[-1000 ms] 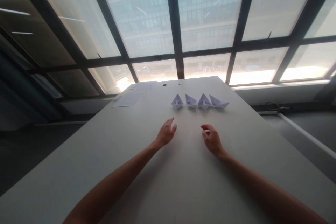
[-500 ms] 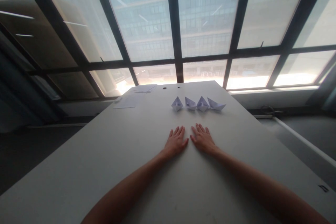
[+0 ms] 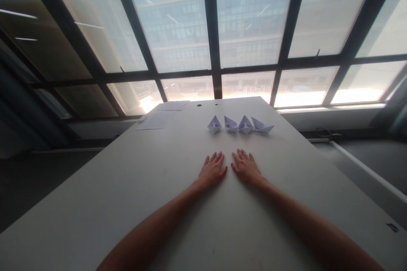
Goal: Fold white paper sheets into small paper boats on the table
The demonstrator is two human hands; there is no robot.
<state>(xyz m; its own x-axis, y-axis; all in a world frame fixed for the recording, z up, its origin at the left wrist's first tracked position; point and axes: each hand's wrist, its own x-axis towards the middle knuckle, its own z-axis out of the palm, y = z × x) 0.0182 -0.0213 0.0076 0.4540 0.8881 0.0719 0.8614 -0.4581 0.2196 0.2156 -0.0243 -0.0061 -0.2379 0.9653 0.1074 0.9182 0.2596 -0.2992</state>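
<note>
My left hand [image 3: 212,169] lies flat on the white table [image 3: 127,194], fingers spread and holding nothing. Beside it, a small gap away, my right hand [image 3: 246,167] also rests palm down with its fingers apart. Beyond both hands stands a row of several folded white paper boats. The leftmost paper boat [image 3: 214,125] is nearest my left hand, and a similar paper boat [image 3: 245,125] sits straight ahead of my right hand. At the right end, one paper boat [image 3: 262,125] is turned so its long side shows. Neither hand touches the boats.
Flat sheets of white paper [image 3: 153,121] lie at the far left of the table, with more sheets [image 3: 173,105] behind them. A dark round hole [image 3: 199,105] is near the far edge. Large framed windows [image 3: 248,17] rise behind the table. A dark curtain [image 3: 25,106] hangs at left.
Both hands stay flat in the same place, and the boats and sheets have not moved. Only the camera view has shifted very slightly.
</note>
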